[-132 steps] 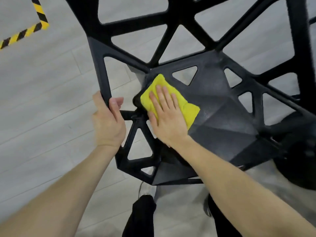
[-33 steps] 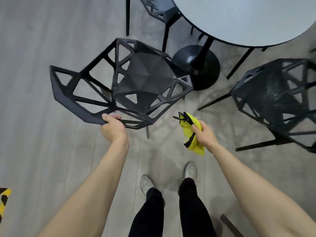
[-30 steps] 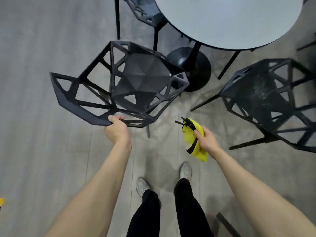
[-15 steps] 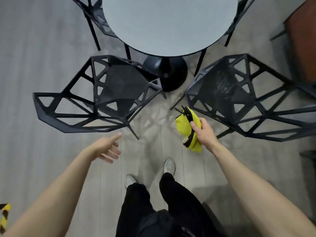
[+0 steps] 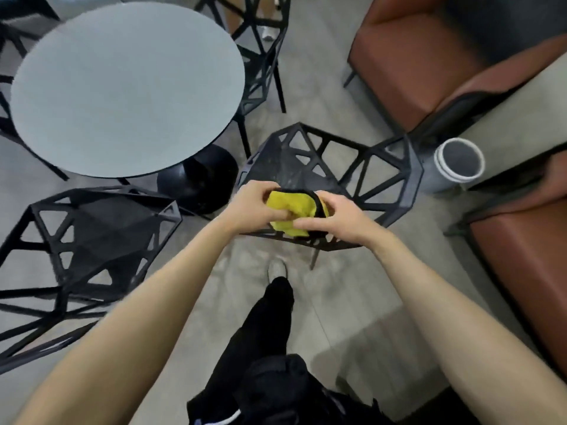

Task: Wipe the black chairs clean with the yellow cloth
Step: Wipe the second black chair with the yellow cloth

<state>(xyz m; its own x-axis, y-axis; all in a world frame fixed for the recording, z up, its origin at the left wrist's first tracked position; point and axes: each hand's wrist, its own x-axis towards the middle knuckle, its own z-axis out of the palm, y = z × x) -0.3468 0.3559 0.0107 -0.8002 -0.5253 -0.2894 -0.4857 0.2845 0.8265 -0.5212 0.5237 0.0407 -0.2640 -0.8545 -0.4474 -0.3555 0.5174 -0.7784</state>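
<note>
Both bare forearms reach forward and converge. The left hand (image 5: 253, 207) and right hand (image 5: 334, 220) sit close together, fingers curled inward, gripping a bunched yellow cloth (image 5: 291, 210) between them.

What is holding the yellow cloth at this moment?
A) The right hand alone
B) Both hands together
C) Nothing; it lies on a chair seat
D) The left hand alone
B: the left hand and right hand both grip the cloth, held above a black chair.
</note>
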